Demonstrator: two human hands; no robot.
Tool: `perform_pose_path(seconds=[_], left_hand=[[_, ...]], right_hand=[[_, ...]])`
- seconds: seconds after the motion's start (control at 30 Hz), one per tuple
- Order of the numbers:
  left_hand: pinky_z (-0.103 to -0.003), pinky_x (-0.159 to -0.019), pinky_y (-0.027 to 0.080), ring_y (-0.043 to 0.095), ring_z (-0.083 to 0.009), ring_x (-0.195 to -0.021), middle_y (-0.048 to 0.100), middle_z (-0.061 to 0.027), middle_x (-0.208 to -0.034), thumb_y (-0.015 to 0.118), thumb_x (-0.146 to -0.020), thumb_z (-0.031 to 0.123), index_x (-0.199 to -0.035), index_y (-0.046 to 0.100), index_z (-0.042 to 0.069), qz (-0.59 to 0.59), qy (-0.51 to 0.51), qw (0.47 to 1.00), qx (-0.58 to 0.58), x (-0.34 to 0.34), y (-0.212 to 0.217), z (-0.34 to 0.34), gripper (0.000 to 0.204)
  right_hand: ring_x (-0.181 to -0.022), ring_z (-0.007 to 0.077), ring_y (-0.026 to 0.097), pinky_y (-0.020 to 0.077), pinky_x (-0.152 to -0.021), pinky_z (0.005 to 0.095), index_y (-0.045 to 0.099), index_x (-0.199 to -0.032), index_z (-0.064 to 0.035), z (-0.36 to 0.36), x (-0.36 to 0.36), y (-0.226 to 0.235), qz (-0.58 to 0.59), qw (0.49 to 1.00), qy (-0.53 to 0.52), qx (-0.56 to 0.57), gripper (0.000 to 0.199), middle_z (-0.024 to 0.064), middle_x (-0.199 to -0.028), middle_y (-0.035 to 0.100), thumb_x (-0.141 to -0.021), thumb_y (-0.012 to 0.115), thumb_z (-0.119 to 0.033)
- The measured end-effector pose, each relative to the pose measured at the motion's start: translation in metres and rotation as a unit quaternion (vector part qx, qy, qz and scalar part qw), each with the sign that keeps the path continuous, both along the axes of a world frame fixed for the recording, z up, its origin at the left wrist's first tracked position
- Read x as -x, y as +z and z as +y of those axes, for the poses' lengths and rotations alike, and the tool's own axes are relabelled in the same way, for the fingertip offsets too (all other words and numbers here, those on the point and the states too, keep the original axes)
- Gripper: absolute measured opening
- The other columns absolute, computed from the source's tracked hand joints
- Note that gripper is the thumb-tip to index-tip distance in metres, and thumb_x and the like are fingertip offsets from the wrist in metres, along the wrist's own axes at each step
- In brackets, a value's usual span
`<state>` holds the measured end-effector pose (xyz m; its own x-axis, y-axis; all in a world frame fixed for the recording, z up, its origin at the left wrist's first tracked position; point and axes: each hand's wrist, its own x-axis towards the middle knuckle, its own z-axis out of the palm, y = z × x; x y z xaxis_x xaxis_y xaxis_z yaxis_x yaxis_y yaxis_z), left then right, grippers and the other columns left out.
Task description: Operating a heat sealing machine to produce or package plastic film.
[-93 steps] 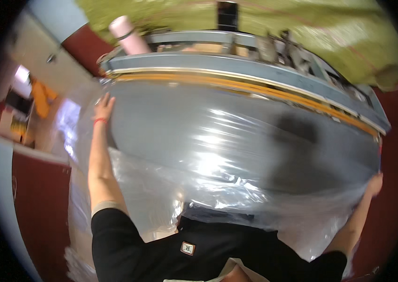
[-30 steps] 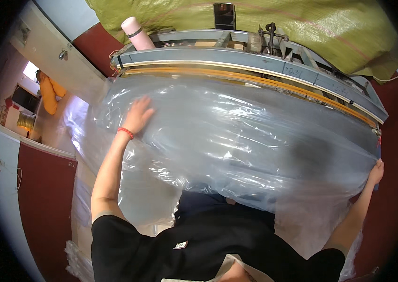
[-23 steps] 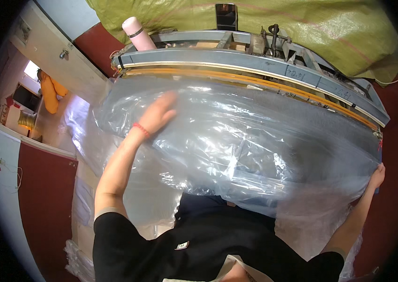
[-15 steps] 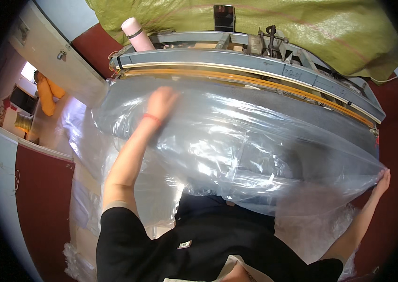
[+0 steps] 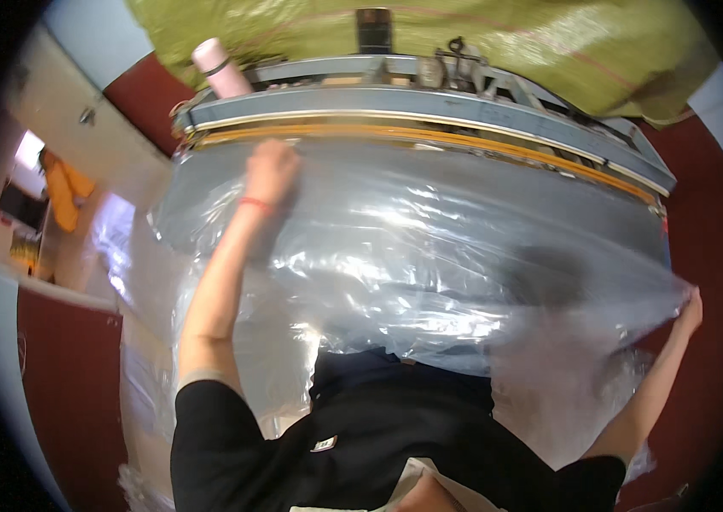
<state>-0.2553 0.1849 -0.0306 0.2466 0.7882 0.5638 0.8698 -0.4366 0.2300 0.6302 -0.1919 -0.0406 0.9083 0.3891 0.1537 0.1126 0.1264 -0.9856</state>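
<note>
Clear plastic film [image 5: 395, 256] lies creased over a gray desk [image 5: 609, 200] between a person's 2 grips, its right end tapering into the right grip [image 5: 692, 307], which pinches it just beyond the desk's side. Blurred, the left grip [image 5: 272, 173] is over the film's far part; whether its fingers are spread or closed, one cannot tell. Just beyond it run a yellow strip [image 5: 361, 130] and blue-gray metal frame [image 5: 429, 104]; farther left, a pink bottle [image 5: 223, 72].

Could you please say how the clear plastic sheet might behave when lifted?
The clear plastic sheet is probably floppy, since it creases toward the right hand. It looks thin, so likely light; its glossy shine suggests it may be slippery.
</note>
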Motion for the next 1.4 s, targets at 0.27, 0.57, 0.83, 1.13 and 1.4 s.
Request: perform_pose_path(seconds=[0.27, 0.57, 0.83, 1.13, 1.4], left_hand=[[-0.022, -0.049, 0.034, 0.039, -0.007, -0.054, 0.042, 0.0029, -0.059, 0.049, -0.083, 0.019, -0.068, 0.047, 0.006, -0.387, 0.104, 0.916, -0.03, 0.045, -0.023, 0.044, 0.019], [-0.019, -0.047, 0.024, 0.03, -0.003, -0.053, 0.037, 0.0076, -0.059, 0.055, -0.084, 0.017, -0.066, 0.044, 0.011, -0.516, 0.036, 0.855, 0.033, 0.082, -0.057, 0.104, 0.021], [-0.019, -0.042, 0.028, 0.036, -0.0044, -0.046, 0.043, 0.0054, -0.056, 0.059, -0.081, 0.02, -0.065, 0.048, 0.009, -0.491, 0.128, 0.861, -0.011, 0.082, -0.049, 0.096, 0.022], [-0.02, -0.043, 0.036, 0.045, -0.0072, -0.05, 0.051, -0.0009, -0.06, 0.052, -0.083, 0.017, -0.07, 0.051, 0.006, -0.56, 0.105, 0.822, 0.01, 0.097, -0.044, 0.087, 0.017], [-0.019, -0.059, 0.04, 0.051, -0.0067, -0.067, 0.051, 0.0013, -0.076, 0.051, -0.084, 0.006, -0.09, 0.049, 0.008, -0.524, -0.069, 0.846, 0.074, 0.078, 0.057, -0.042, 0.007]], right_hand=[[-0.077, 0.026, 0.058, 0.0432, -0.069, 0.039, 0.06, -0.083, -0.0036, 0.191, 0.109, -0.009, -0.476, 0.829, -0.214, 0.203, 0.027, 0.0139, -0.082, 0.061, -0.084, 0.046, -0.026], [-0.054, 0.0077, 0.045, 0.0376, -0.051, 0.0236, 0.057, -0.076, -0.0042, 0.271, 0.134, -0.041, -0.193, 0.979, -0.066, 0.024, 0.019, 0.0001, -0.065, 0.053, -0.082, 0.059, -0.022], [-0.06, 0.0129, 0.052, 0.0434, -0.057, 0.0261, 0.056, -0.076, -0.0021, 0.268, 0.126, -0.031, -0.223, 0.957, -0.169, 0.079, 0.014, 0.0053, -0.069, 0.058, -0.078, 0.058, -0.016], [-0.07, 0.0191, 0.056, 0.0452, -0.067, 0.0287, 0.054, -0.087, -0.0013, 0.278, 0.161, -0.014, -0.22, 0.945, -0.235, 0.054, 0.013, 0.0089, -0.076, 0.058, -0.08, 0.053, -0.012], [-0.084, 0.021, 0.054, 0.0411, -0.076, 0.0315, 0.057, -0.085, -0.0024, 0.31, 0.476, 0.077, -0.599, 0.78, 0.161, -0.081, 0.012, 0.0089, -0.086, 0.056, -0.076, 0.059, -0.011]])
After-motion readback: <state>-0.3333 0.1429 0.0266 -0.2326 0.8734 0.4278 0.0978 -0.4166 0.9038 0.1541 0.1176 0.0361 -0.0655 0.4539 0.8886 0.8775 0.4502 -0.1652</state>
